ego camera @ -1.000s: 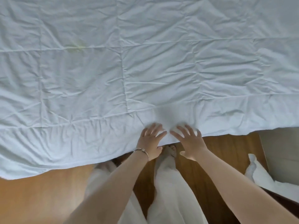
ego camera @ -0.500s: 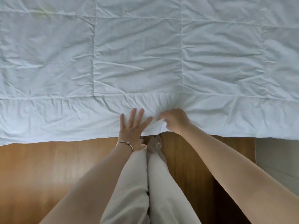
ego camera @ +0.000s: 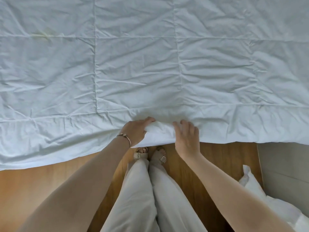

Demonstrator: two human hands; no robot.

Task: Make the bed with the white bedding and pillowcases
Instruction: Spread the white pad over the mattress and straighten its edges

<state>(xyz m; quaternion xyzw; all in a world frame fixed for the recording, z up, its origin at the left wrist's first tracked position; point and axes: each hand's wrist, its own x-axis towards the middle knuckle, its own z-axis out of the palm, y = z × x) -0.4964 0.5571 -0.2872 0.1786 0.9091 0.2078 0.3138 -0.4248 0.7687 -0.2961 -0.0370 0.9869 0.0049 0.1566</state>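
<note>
Wooden floor [ego camera: 41, 186] underfoot, white quilt [ego camera: 150, 64] spread across bed, edge overhanging; left hand [ego camera: 136, 131] and right hand [ego camera: 186, 136] curling fingers round bunched hem between them; best pulling evenly, smoothing outward, keeping hem straight

Head view, steeply down, close

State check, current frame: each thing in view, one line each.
white quilt: spread flat, wrinkled, near edge bunched between the hands
left hand: grips the quilt edge
right hand: fingers curled over the bunched edge
yellowish stain: on the quilt, far left
white bedding: crumpled on the floor, right
bracelet: on left wrist
</note>
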